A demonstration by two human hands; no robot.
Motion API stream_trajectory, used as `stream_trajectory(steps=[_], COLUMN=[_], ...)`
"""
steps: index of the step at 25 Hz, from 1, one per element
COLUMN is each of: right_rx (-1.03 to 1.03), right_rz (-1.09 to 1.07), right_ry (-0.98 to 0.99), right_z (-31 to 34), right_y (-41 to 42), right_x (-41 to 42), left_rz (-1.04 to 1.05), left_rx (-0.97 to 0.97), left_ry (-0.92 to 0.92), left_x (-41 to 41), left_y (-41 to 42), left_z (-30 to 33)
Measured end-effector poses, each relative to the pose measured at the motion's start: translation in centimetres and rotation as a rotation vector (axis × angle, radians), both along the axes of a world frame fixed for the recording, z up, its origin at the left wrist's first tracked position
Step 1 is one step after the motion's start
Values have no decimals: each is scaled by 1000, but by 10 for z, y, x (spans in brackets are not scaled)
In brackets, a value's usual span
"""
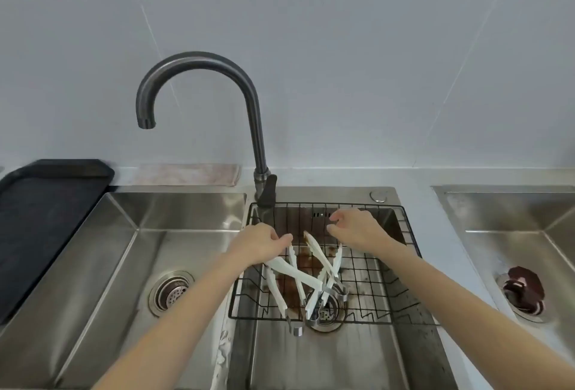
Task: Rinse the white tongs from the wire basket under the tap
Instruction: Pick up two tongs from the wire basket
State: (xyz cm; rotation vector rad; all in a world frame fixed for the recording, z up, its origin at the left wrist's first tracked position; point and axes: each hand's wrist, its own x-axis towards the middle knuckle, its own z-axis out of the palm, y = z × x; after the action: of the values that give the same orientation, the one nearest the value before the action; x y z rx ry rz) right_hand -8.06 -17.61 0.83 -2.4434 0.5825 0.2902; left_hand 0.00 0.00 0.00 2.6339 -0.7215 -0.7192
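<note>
Several white tongs (306, 277) lie crossed in a black wire basket (370, 284) that rests over the right-hand basin of the double sink. My left hand (259, 241) reaches over the basket's left edge, its fingers pinched on the upper end of one pair of white tongs. Over the back of the basket hovers my right hand (357, 231), fingers curled and apart, holding nothing. The dark curved tap (202, 61) rises behind the basket, and its spout (146, 123) hangs over the left basin. No water runs from it.
The left basin (130, 252) has a round drain strainer (171, 293). A black tray (43, 221) lies on the counter at the far left. A folded cloth (189, 174) sits behind the sink. Another sink (522, 234) with a dark drain plug (525, 288) is at the right.
</note>
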Motion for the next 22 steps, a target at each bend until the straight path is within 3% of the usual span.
stream_trajectory(steps=[5, 10, 22], right_rx=[6, 11, -24], right_rz=[7, -7, -7], right_ry=[156, 229, 195], right_z=[-39, -71, -91], right_y=[-1, 3, 17], right_x=[-5, 0, 7], left_rz=[48, 123, 221], left_rx=[109, 159, 181], left_ry=[127, 124, 133], left_x=[-22, -34, -32], left_y=[-9, -16, -22], left_z=[-39, -65, -83])
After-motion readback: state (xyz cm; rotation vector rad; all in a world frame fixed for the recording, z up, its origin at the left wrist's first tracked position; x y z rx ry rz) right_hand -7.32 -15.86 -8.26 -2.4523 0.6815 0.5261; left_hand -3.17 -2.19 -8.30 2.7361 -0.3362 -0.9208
